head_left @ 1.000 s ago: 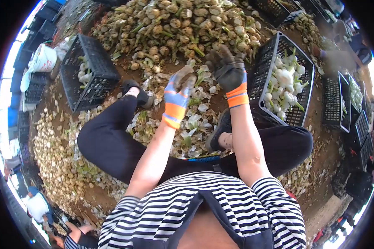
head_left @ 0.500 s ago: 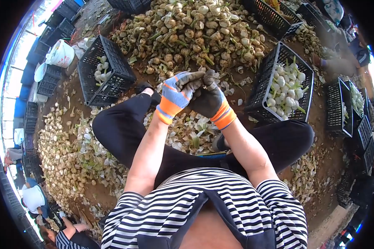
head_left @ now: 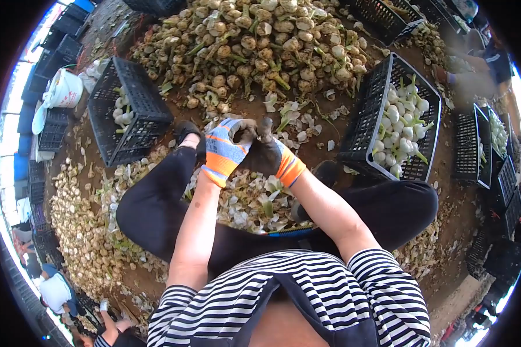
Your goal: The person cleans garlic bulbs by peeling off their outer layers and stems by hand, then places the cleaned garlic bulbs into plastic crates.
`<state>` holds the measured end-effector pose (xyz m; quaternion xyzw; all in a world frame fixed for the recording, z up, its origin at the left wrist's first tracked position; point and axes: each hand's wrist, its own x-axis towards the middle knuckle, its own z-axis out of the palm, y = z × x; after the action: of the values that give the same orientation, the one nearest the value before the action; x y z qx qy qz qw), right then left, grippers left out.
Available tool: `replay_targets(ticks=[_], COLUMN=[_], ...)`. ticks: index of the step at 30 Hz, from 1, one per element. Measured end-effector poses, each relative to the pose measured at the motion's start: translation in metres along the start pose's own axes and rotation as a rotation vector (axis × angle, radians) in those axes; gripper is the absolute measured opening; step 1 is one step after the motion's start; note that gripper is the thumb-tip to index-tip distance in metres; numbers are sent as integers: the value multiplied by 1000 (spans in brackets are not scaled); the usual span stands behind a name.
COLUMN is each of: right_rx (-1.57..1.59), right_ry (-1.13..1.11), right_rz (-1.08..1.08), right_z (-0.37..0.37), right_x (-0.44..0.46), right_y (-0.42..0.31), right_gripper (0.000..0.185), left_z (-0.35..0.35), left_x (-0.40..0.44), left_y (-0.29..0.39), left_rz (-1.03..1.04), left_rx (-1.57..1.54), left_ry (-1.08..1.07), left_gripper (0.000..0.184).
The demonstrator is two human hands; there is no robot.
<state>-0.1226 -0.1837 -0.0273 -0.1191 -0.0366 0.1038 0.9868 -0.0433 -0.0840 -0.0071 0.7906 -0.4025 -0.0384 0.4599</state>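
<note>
The left hand (head_left: 228, 141) and right hand (head_left: 266, 153) meet, fingers curled; I can't tell whether they pinch anything. Garlic bulbs (head_left: 265, 53) heap beyond them; a light, steady grip seems best.

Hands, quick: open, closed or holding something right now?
Left hand: curled; whether it holds anything cannot be told.
Right hand: thumb up, grip hidden; open or closed cannot be told.

Striped shirt (head_left: 309, 267), orange-cuffed gloves (head_left: 221, 151)
</note>
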Motion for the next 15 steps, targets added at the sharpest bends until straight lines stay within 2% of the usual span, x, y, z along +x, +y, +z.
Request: replay_targets(ticks=[1, 2, 3, 4, 5, 6, 7, 8, 9, 11, 12, 13, 15], right_rx=[-178, -163, -398, -703, -797, -920, -1011, -1128, -1245, -1554, -1551, -1561, -1864], right_ry=[-20, 278, 516, 996, 1110, 1166, 1456, 1616, 1771, 2070, 2073, 2057, 2052], right_rz=[-5, 36, -87, -376, -746, -1075, -1158, -1104, -1043, -650, -506, -364, -333], right_z=[-18, -62, -83, -107, -110, -164, -186, -236, -279, -273, -270, -275, -308], right_x=[4, 6, 14, 24, 15, 11, 1, -15, -28, -34, -32, -31, -34], right_y=[-16, -39, -75, -120, -155, -202, -246, -298, -338, -378, -396, -414, -446], right_gripper=[65, 61, 51, 33, 21, 20, 30, 37, 45, 59, 62, 58, 57], left_z=[10, 20, 27, 37, 44, 53, 64, 83, 101, 144, 163, 178, 207], left_x=[3, -6, -13, -17, -19, -10, 3, 7, 13, 35, 50, 66, 93], left_y=[-22, -42, -68, -78, -83, -71, -61, -86, -96, -102, -100, -94, -83], left_rz=[88, -192, -337, -427, -519, -448, -380, -310, -316, -302, -219, -140, -58], left_rx=[170, -7, 89, 181, 277, 229, 181, 193, 194, 79, 92, 105, 132], left_ry=[37, 55, 27, 48, 65, 72, 82, -29, -112, -123, -189, -259, -388], left_gripper=[14, 18, 19, 21, 22, 24, 27, 37, 39, 46, 49, 53, 59])
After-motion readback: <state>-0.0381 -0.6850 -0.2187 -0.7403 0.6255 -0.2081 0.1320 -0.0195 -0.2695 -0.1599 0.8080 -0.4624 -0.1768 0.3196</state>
